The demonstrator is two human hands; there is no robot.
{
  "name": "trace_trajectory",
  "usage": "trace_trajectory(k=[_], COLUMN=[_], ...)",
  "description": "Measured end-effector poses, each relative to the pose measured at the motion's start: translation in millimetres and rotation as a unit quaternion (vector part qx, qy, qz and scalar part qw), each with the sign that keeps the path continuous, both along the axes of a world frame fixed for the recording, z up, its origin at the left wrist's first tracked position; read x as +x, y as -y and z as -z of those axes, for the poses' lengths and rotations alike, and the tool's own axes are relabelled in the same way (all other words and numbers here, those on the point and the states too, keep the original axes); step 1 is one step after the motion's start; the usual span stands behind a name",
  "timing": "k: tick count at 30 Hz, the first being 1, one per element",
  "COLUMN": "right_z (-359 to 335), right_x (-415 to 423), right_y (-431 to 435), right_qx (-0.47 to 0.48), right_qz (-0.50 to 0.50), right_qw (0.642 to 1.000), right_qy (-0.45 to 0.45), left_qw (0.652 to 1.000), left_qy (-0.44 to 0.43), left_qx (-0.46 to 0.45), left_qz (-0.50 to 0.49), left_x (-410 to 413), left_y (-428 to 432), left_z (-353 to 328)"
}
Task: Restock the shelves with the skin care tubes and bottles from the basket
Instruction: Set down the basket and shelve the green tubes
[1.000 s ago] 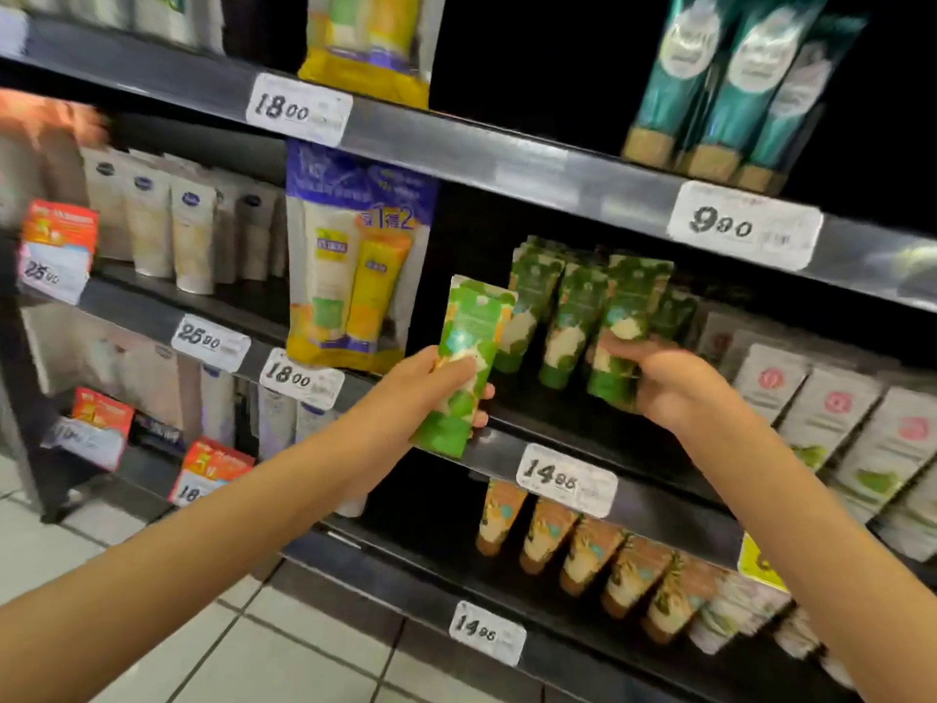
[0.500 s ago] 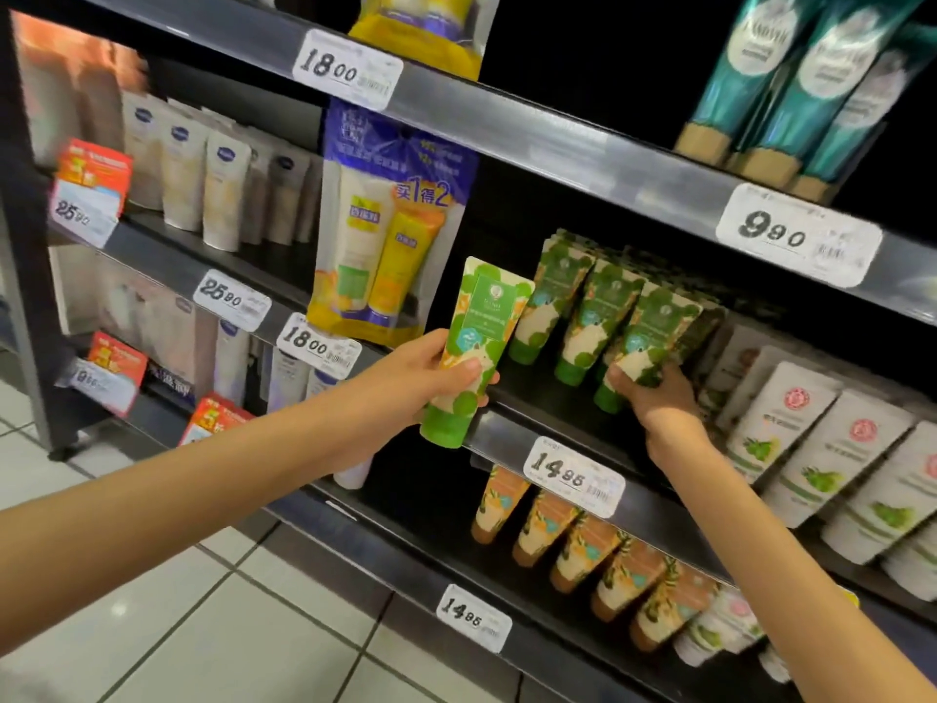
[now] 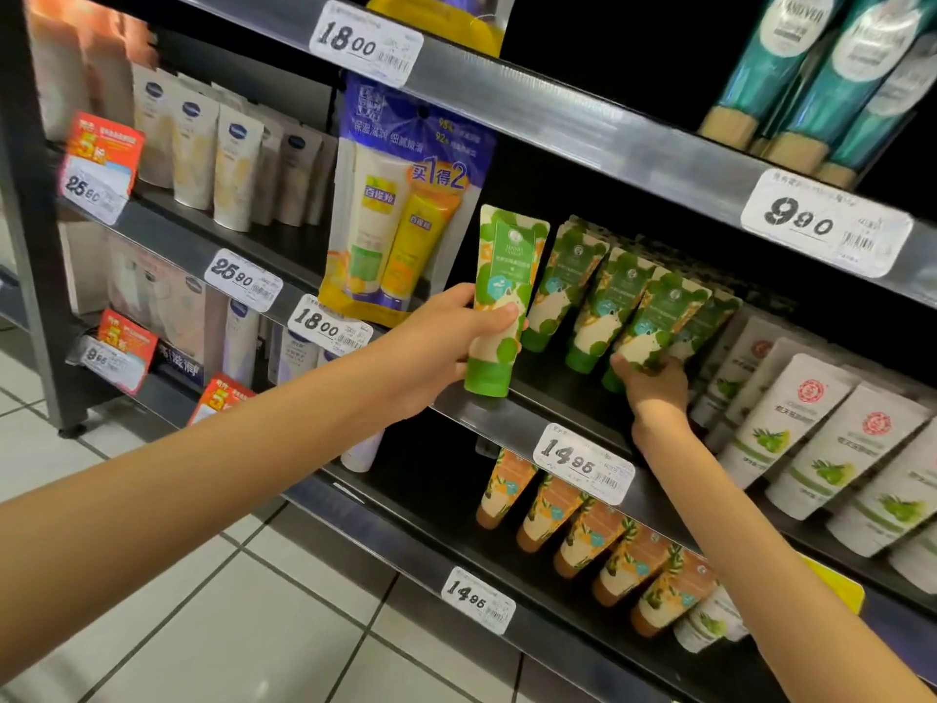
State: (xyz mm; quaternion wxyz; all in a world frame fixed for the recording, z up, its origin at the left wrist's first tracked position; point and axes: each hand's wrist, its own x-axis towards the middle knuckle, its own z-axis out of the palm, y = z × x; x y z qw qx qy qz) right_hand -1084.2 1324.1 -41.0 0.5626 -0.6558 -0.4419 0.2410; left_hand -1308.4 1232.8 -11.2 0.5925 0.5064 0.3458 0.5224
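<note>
My left hand (image 3: pixel 446 342) grips a green and cream tube (image 3: pixel 502 301), cap down, just in front of the middle shelf (image 3: pixel 507 423). On that shelf stand rows of matching green tubes (image 3: pixel 588 296), leaning back. My right hand (image 3: pixel 654 383) reaches into the shelf and holds the lower end of the rightmost green tube (image 3: pixel 654 327); its fingers curl round the cap end. The basket is out of view.
A hanging blue twin pack (image 3: pixel 400 210) is left of the green tubes. White tubes with red seals (image 3: pixel 811 433) stand to the right, orange tubes (image 3: pixel 583 530) on the shelf below, teal tubes (image 3: pixel 831 78) above. Price tags line the shelf edges. Tiled floor (image 3: pixel 203 626) lies below.
The view has drawn closer to the shelf. My left hand keeps the green tube at the shelf front. My right hand has shifted lower on the rightmost green tube.
</note>
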Motion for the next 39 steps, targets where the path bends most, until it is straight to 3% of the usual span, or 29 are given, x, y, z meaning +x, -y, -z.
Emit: trace_trajectory(k=[4,7,10,13,15,19,24,29,34,39], right_z=[-4,-14,-32,-44,-41,-38,-41,-31,-21,-20], right_x=[-7,-18,-35,-57,-72,-85,-81,-83,-79,-55], right_y=[7,26,49,68,76,82,85,89,92,78], right_qx=[0.041,0.152,0.173,0.047,0.028,0.034,-0.015,-0.025,-0.003,0.087], right_qz=[0.073,0.113,-0.091,-0.364,-0.419,-0.396,-0.436,-0.373,-0.342,-0.178], right_qw=[0.996,0.981,0.976,0.906,0.880,0.897,0.885,0.924,0.936,0.979], right_qy=[0.009,0.051,0.097,0.212,0.223,0.195,0.162,0.076,0.081,0.037], left_qw=[0.999,0.998,0.997,0.997,0.998,0.997,0.997,0.998,0.997,0.998], left_qy=[0.033,0.038,0.040,0.041,0.035,0.040,0.027,0.028,0.045,0.043], left_qx=[-0.034,-0.052,-0.061,-0.057,-0.048,-0.050,-0.043,-0.045,-0.054,-0.046], left_qz=[-0.006,-0.008,0.011,0.021,0.026,0.045,0.062,0.028,0.012,-0.020], left_x=[5,6,3,0,-1,-2,-3,3,12,14], left_y=[1,0,-1,-2,-2,-2,0,-1,2,-5], left_z=[-3,-2,1,2,1,2,4,5,9,0])
